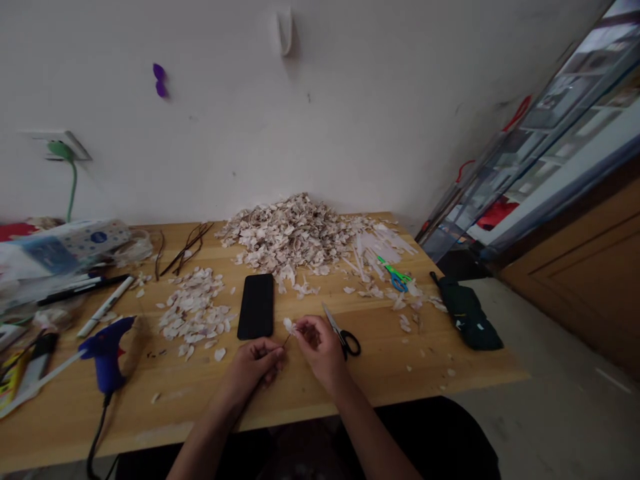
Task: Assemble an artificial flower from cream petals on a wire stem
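Between thumb and fingers, my left hand is closed on a thin dark twig that slants up to the right. At the twig's upper end is a small pale flower, pinched at its right side by the fingers of my right hand. A black phone lies flat just beyond my left hand. Black-handled scissors rest beside my right hand, blades pointing away. A spread of loose pale petals lies left of the phone.
A large heap of petals stands against the wall. Paper strips and blue-green scissors lie right of it. A blue glue gun stands at left, near markers and a tissue pack. A dark folded umbrella lies at right.
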A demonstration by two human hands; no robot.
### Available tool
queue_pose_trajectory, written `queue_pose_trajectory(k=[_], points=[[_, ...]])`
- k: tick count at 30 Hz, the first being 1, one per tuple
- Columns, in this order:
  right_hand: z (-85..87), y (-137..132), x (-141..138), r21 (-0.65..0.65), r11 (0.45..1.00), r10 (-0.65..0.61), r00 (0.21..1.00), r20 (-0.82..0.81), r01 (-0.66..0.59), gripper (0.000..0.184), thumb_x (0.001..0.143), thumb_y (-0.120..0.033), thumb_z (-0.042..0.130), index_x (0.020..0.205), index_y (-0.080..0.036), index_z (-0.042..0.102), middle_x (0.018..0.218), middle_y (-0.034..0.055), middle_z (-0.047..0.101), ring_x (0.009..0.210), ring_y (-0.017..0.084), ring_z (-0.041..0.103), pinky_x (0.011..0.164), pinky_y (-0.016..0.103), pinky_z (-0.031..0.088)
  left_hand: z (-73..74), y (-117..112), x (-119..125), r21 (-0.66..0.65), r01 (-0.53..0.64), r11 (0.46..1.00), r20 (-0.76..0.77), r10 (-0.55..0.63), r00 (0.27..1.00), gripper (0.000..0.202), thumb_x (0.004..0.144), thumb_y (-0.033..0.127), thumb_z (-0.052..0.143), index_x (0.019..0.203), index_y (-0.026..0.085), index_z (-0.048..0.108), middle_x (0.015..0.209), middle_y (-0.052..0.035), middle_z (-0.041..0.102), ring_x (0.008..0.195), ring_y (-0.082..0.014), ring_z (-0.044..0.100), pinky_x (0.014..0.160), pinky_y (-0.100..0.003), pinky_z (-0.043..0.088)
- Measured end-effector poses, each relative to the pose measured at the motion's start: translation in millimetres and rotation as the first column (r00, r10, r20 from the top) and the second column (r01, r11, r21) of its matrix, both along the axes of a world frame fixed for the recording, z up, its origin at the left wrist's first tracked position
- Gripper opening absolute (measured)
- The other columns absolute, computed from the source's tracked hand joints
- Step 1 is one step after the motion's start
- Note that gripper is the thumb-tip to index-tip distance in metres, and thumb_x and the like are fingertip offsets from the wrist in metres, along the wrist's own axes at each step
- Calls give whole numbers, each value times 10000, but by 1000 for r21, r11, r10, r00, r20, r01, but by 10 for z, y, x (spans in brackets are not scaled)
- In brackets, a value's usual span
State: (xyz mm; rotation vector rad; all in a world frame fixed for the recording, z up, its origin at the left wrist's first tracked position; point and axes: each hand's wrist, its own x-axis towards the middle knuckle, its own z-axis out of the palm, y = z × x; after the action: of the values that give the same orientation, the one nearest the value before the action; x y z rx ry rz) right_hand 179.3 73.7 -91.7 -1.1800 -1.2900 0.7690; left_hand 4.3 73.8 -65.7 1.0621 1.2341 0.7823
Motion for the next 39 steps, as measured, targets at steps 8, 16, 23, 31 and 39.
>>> queue_pose_trajectory(k=[8, 16, 23, 31, 39], points=[[32, -20, 0, 25, 999, -27, 998, 54, 25, 63, 919, -277, 645, 964, -241, 671, 886, 39, 737, 704, 174, 650, 640, 296, 542, 30, -10, 27, -3, -17, 1000, 14, 17, 1000, 358, 717, 500, 849, 671, 190, 675, 517, 40, 653, 353, -74, 441, 355, -200, 326], [40, -14, 15, 39, 999, -26, 996, 82, 23, 56, 912, -252, 630, 959, -247, 660, 869, 25, 723, 681, 165, 628, 626, 284, 528, -57, -10, -7, 9, 5, 1000, 8, -5, 1000, 279, 883, 388, 781, 753, 175, 656, 559, 87, 625, 375, -73, 464, 379, -208, 369], [72, -14, 18, 47, 999, -21, 995, 94, 16, 57, 918, -252, 623, 957, -240, 662, 875, 31, 718, 693, 166, 635, 619, 282, 528, -78, -7, -30, 1, 11, 1000, 12, -11, 1000, 250, 924, 343, 750, 768, 174, 652, 564, 90, 619, 379, -76, 473, 381, -208, 379], [95, -7, 20, 66, 998, 4, 996, 95, -10, 59, 925, -229, 616, 930, -247, 672, 894, 38, 727, 714, 172, 651, 633, 297, 543, -30, 5, -11, -12, -12, 1000, 31, 12, 999, 325, 824, 453, 812, 726, 183, 660, 539, 78, 642, 371, -79, 469, 382, -212, 368], [110, -16, 11, 77, 997, 17, 997, 73, -23, 59, 928, -221, 617, 929, -249, 669, 883, 31, 711, 712, 166, 649, 631, 297, 555, 36, 2, 15, -33, -55, 998, 43, 57, 997, 357, 700, 500, 865, 671, 193, 686, 500, 34, 671, 356, -82, 465, 361, -193, 326]])
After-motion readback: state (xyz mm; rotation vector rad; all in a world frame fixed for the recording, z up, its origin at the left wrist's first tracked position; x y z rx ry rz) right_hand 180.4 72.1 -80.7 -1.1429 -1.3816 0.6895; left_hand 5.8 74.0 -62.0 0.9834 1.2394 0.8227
